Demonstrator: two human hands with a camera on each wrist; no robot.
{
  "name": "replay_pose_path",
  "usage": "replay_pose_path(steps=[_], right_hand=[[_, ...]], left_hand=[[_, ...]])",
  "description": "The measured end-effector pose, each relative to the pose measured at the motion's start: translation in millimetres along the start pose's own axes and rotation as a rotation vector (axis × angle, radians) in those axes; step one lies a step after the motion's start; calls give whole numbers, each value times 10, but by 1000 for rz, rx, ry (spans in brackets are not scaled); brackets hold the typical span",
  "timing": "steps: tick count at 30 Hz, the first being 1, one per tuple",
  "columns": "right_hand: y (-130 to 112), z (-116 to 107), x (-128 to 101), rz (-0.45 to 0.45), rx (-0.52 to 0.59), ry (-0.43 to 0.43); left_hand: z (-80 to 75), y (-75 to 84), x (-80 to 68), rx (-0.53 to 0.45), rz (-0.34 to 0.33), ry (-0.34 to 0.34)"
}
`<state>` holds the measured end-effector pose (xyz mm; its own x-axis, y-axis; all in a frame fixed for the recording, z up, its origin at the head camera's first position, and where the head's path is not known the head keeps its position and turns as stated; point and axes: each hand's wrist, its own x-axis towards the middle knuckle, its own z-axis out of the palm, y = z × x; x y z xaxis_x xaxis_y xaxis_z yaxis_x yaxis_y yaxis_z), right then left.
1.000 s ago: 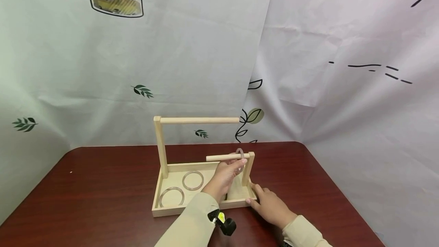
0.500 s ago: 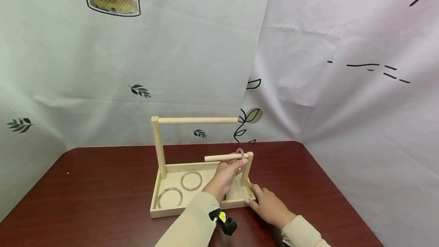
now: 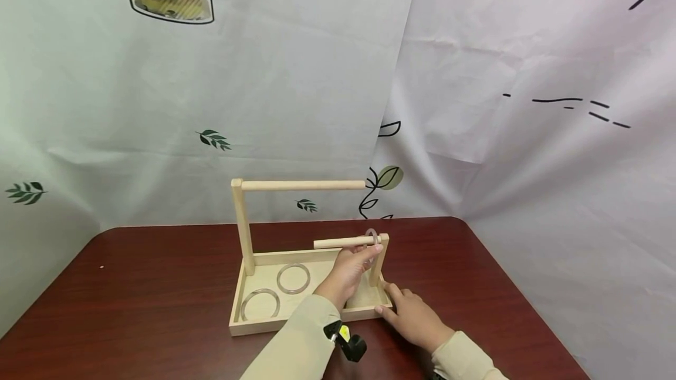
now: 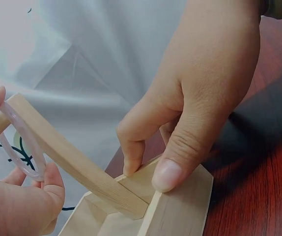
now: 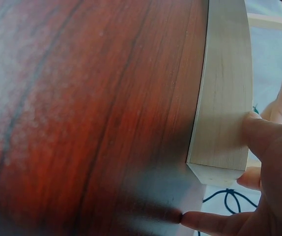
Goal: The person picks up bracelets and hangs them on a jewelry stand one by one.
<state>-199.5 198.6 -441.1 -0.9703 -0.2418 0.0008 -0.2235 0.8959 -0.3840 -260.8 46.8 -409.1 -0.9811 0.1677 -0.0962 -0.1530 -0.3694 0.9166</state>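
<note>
A wooden tray (image 3: 285, 322) on the table carries a tall post with a long dowel (image 3: 301, 185) and a short post with a short dowel (image 3: 343, 243). My left hand (image 3: 369, 254) pinches a clear ring (image 3: 372, 232) threaded on the short dowel, close to its post. The left wrist view shows this ring (image 4: 20, 147) around the dowel (image 4: 67, 157), with the left hand's fingertips (image 4: 52, 179) on it. My right hand (image 3: 409, 312) grips the tray's front right corner, thumb (image 4: 168, 174) on the outer wall. The right wrist view shows that thumb (image 5: 259, 130) pressed on the tray wall (image 5: 224, 88).
Two more clear rings (image 3: 293, 278) (image 3: 260, 305) lie flat in the tray's left half. The dark red table (image 3: 158, 286) ends at a white printed curtain behind and to the right. A black and yellow camera (image 3: 345, 342) is strapped under the left wrist.
</note>
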Motion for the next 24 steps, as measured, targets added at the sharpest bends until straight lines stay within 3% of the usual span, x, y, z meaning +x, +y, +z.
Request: replay_pose_path(steps=[11, 24], right_hand=[[-17, -12, -5, 10, 8, -13], [-18, -13, -8, 9, 7, -11]], left_hand=[[9, -31, 38, -10, -4, -6], [-24, -34, 61, 19, -11, -88]])
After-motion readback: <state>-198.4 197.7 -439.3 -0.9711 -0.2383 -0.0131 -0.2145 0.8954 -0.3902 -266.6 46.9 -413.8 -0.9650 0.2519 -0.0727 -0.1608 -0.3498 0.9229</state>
